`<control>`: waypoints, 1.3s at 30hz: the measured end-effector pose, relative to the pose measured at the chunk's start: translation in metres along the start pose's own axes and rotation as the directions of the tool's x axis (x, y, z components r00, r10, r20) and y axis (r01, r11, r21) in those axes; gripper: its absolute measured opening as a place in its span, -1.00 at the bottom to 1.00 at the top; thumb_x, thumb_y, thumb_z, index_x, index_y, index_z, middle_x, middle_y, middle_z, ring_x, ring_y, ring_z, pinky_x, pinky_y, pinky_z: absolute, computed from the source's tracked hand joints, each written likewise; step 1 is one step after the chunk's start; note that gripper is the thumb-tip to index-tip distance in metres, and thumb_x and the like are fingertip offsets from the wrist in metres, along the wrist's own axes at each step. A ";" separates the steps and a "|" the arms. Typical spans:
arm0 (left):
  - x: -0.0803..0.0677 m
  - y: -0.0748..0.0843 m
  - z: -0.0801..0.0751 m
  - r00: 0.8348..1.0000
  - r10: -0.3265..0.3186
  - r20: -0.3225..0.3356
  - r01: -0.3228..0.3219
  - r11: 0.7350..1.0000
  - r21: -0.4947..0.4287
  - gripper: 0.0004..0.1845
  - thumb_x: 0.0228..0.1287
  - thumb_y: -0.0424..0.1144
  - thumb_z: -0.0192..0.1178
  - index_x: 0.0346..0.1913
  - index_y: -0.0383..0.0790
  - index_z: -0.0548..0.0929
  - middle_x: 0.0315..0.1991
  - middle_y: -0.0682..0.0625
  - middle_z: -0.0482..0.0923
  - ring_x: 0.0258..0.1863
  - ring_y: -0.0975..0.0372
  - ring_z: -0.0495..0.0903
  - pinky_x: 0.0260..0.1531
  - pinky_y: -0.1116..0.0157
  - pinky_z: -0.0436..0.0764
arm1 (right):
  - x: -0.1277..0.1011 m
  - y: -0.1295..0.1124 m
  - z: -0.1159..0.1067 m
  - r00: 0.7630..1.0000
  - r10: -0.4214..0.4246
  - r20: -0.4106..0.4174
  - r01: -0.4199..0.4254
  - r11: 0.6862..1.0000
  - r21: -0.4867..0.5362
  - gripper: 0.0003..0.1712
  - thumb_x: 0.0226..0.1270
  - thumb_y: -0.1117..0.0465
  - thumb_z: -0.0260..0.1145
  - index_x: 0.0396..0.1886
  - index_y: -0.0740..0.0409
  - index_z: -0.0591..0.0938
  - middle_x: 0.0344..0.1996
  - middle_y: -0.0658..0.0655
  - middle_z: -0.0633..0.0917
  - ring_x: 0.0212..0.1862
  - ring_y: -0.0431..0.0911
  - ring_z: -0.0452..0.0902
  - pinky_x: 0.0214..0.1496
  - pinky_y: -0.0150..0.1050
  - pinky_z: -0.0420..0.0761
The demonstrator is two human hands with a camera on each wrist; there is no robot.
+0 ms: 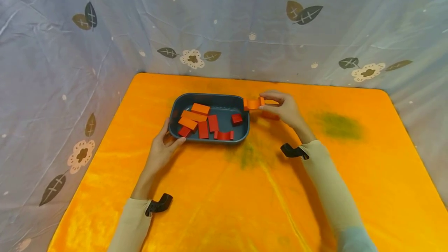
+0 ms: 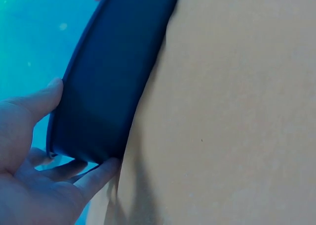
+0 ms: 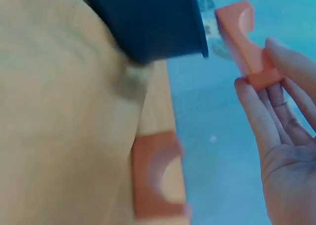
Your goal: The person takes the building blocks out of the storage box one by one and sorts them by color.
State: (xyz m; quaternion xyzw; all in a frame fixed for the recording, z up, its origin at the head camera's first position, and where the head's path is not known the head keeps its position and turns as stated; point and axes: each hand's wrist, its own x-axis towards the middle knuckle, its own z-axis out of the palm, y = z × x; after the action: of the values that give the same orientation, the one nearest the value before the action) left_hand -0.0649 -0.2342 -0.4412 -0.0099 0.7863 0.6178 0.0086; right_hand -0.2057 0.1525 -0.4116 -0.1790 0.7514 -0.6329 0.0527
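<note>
Left hand (image 1: pixel 161 147) gripping tray (image 1: pixel 182 102) of seven blocks, right hand (image 1: pixel 285 109) pinching arch block (image 1: pixel 253 103)

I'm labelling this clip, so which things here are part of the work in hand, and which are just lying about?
In the work:
- right hand pinching an orange arch block
- left hand gripping the blue tray
- red and orange blocks in the tray
- second arch block on the table

Lying about:
- orange table cover
- floral backdrop cloth
</note>
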 end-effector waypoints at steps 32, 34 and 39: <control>0.000 0.002 0.000 1.000 0.002 -0.016 -0.002 0.999 0.037 -0.06 0.34 -0.31 0.25 0.57 -0.21 -0.15 0.53 -0.19 -0.01 0.44 -0.01 0.19 0.17 0.34 0.48 | -0.063 0.053 -0.096 0.966 0.082 -0.247 -0.134 0.970 -0.201 -0.55 0.21 0.28 0.46 0.12 0.23 0.67 0.06 0.07 0.69 0.02 -0.41 0.56 0.03 -0.58 0.55; 0.000 0.003 0.000 1.000 0.002 -0.012 -0.002 0.999 0.035 -0.06 0.34 -0.30 0.25 0.57 -0.20 -0.16 0.53 -0.20 -0.02 0.44 -0.01 0.19 0.17 0.35 0.49 | -0.062 0.054 -0.093 0.971 0.064 -0.230 -0.115 0.970 -0.214 -0.56 0.20 0.32 0.46 0.10 0.26 0.67 0.06 0.13 0.69 0.01 -0.41 0.56 0.01 -0.58 0.56; 0.001 0.002 0.001 1.000 0.005 -0.005 -0.005 1.000 0.023 -0.06 0.34 -0.30 0.25 0.57 -0.20 -0.16 0.52 -0.21 0.00 0.43 -0.01 0.20 0.12 0.45 0.50 | -0.064 0.057 -0.092 0.980 0.014 -0.197 -0.085 0.930 -0.356 -0.58 0.19 0.37 0.45 0.06 0.39 0.66 0.02 0.31 0.66 -0.08 -0.48 0.54 -0.07 -0.66 0.54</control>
State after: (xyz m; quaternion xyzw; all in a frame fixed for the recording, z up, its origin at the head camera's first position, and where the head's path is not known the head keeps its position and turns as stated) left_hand -0.0662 -0.2328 -0.4394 -0.0095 0.7933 0.6088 0.0052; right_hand -0.1857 0.2672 -0.4583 -0.1051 0.8612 -0.4959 -0.0375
